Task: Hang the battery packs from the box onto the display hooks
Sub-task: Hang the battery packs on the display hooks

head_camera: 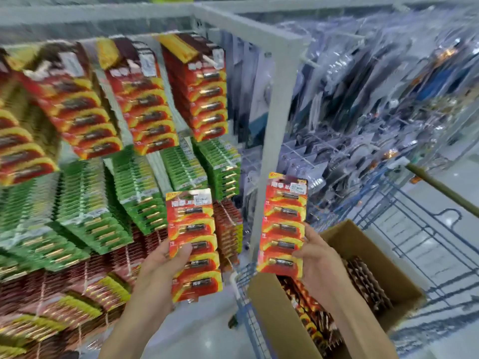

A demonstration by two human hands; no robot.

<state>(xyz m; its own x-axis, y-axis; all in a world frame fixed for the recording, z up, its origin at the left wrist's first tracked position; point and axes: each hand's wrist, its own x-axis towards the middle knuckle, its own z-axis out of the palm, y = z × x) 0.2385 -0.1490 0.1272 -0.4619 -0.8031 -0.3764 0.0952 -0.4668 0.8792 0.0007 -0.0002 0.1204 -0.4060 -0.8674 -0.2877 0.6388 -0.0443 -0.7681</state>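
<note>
The left hand (166,263) comes up from 7 o'clock and grips a red and yellow strip of battery packs (193,242), thumb pressed across its front and fingers curled behind, holding it upright just left of centre. The right hand (315,255) rises from 5 o'clock and pinches a second strip (283,224) by its lower right edge, thumb on the front. This strip is also upright, and it sits a little higher than the first and apart from it. Under the right forearm, at 5 o'clock, an open cardboard box (280,320) holds more battery packs (308,314) stacked on edge, with a darker row (368,283) along its far side. The box sits in a blue wire cart (427,242) that stands on a pale glossy floor (207,330). Beyond the hands a grey rack post (277,125) runs up through the middle of the view. To its left, from 8 to 11 o'clock, the display is packed tight: dark red packs (64,294) lowest, green packs (134,187) above them, and red and yellow hanging packs (204,86) on top that match the two strips. The hooks carrying them are hidden behind the stock. To the right of the post, from 1 to 3 o'clock, hang clear bagged goods (363,99), too blurred to make out.
</note>
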